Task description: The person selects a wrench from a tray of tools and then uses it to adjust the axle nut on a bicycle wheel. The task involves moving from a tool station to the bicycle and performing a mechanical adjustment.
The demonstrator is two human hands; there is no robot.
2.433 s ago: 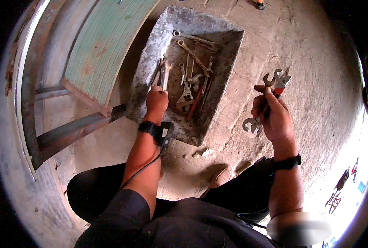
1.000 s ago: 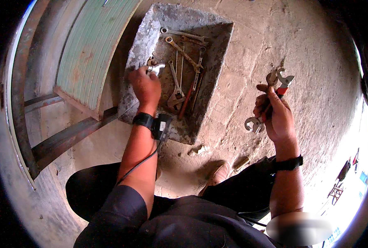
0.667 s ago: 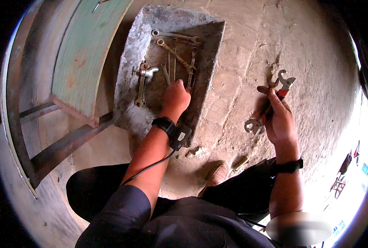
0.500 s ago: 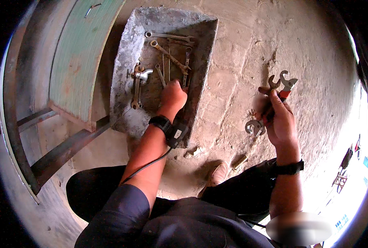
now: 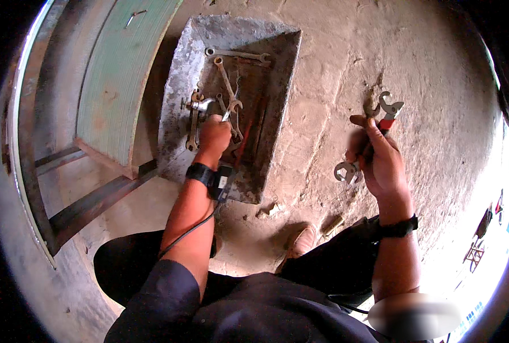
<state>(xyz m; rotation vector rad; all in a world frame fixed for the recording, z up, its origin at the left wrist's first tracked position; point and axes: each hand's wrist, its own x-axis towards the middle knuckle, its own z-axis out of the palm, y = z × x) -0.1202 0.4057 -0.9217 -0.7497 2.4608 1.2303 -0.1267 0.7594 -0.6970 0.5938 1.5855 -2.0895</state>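
A worn metal box holds several wrenches and a silver tap-like fitting lying at its left side. Inside it, my left hand is closed round a wrench, whose open-ended head points up and right. A long combination wrench lies along the far wall. Out over the floor to the right of the box, my right hand grips a bundle of wrenches, including a curved-jaw one with a red-and-black handle; how many it holds I cannot tell.
A green ribbed panel with a small metal item on it and a dark metal frame stand at the left. The rough concrete floor bears small debris. My shoe is below the box; bright clutter shows at the far right.
My left hand earlier left a wrench and the fitting at the box's left, moved right among the tools, and has now shifted back left holding a wrench. My right hand keeps its bundle.
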